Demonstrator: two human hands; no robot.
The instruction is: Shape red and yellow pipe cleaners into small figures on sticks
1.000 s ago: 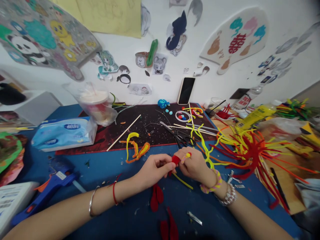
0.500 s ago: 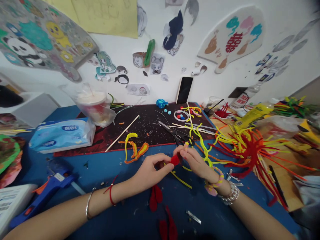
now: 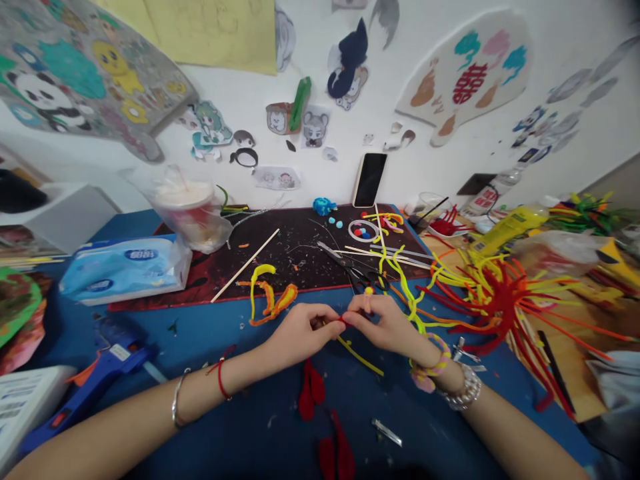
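Observation:
My left hand (image 3: 305, 331) and my right hand (image 3: 385, 327) meet at the fingertips in front of me. Both pinch a small piece of red pipe cleaner (image 3: 343, 320), mostly hidden by my fingers. A yellow pipe cleaner (image 3: 360, 355) runs down and right from under my fingers. A yellow-tipped piece (image 3: 368, 300) stands up just behind my right hand. Bent red pipe cleaner loops (image 3: 310, 390) lie on the blue table (image 3: 240, 407) below my hands. A bent yellow and orange pipe cleaner shape (image 3: 270, 300) lies left of my left hand.
A spray of red and yellow pipe cleaners (image 3: 500, 300) spreads to the right. Scissors (image 3: 355, 270) lie on a dark cutting mat (image 3: 300, 267). A blue glue gun (image 3: 105, 363) lies at the left, beside a tissue pack (image 3: 125, 261).
My hands have moved closer together and the fingertips now meet. The red tuft, plainly visible earlier, is now almost covered by my fingers.

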